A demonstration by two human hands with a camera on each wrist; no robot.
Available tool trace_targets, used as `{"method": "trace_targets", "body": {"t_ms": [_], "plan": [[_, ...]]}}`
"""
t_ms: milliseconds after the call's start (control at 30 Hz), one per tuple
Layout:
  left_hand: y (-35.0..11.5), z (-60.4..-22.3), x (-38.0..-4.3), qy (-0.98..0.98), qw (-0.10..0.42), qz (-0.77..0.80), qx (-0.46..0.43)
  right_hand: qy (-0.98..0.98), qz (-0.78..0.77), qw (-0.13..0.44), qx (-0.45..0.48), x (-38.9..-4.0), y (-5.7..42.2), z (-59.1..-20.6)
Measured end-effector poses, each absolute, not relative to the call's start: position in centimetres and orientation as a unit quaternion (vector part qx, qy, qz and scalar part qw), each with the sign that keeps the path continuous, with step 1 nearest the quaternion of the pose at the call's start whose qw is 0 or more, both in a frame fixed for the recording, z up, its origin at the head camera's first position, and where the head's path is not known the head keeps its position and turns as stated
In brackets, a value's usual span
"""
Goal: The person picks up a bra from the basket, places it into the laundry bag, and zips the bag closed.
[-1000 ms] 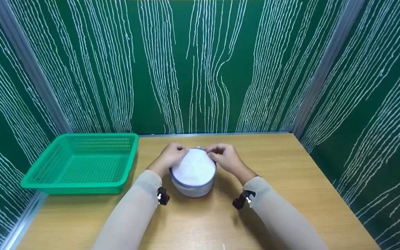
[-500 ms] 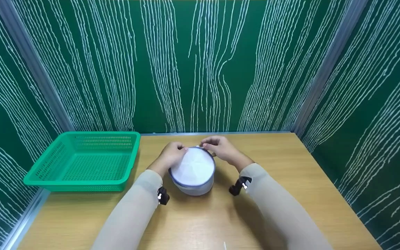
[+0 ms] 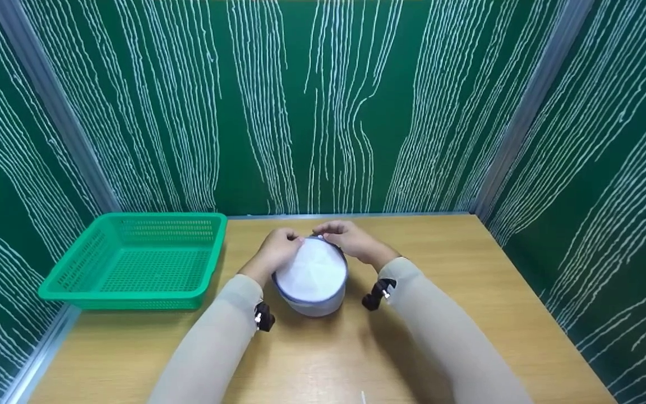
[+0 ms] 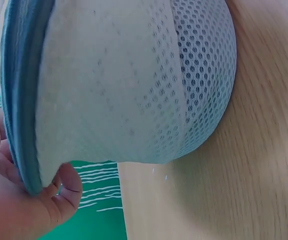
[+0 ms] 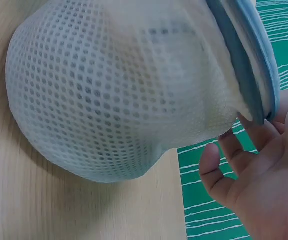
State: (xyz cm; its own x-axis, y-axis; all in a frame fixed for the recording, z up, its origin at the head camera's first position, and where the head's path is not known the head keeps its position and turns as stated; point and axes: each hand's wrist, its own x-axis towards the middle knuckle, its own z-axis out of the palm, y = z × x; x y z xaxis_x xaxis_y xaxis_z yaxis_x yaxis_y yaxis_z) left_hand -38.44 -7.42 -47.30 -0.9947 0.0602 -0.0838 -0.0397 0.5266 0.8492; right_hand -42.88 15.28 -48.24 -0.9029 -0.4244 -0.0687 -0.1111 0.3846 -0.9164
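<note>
A round white mesh laundry bag (image 3: 313,272) with blue trim stands on the table, its flat white top facing up. My left hand (image 3: 281,247) pinches its rim at the far left, with the thumb over the top edge; the left wrist view shows fingers (image 4: 69,187) curled below the blue trim (image 4: 26,100). At the far side of the rim, my right hand (image 3: 348,238) pinches along the zipper edge. In the right wrist view two blue bands (image 5: 241,60) stand slightly apart, and the thumb and index fingertips are partly hidden behind the rim.
A green plastic basket (image 3: 132,294) stands at the left of the wooden table (image 3: 441,269). Green panels (image 3: 340,112) with white wavy lines rise behind the table and on both sides. A thin white sliver (image 3: 363,397) shows near the front edge.
My right hand has moved leftward along the far rim of the laundry bag, toward the left hand. The left hand keeps its pinch in nearly the same place.
</note>
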Motion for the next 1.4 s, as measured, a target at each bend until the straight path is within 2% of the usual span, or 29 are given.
{"method": "trace_targets", "body": {"t_ms": [233,1067,1400], "plan": [[-7.4,-47.4,-38.5,0.873,0.048,0.485,0.002,0.848,-0.485,0.132,-0.169,-42.7,15.3,-48.2],[-7.5,-48.0,-38.3,0.87,0.064,0.49,-0.003,0.894,-0.393,-0.019,-0.217,-41.9,14.5,-47.9],[-7.7,-48.5,-38.4,0.869,0.056,0.492,-0.001,0.906,-0.359,-0.039,-0.222,-41.8,14.4,-47.8]]}}
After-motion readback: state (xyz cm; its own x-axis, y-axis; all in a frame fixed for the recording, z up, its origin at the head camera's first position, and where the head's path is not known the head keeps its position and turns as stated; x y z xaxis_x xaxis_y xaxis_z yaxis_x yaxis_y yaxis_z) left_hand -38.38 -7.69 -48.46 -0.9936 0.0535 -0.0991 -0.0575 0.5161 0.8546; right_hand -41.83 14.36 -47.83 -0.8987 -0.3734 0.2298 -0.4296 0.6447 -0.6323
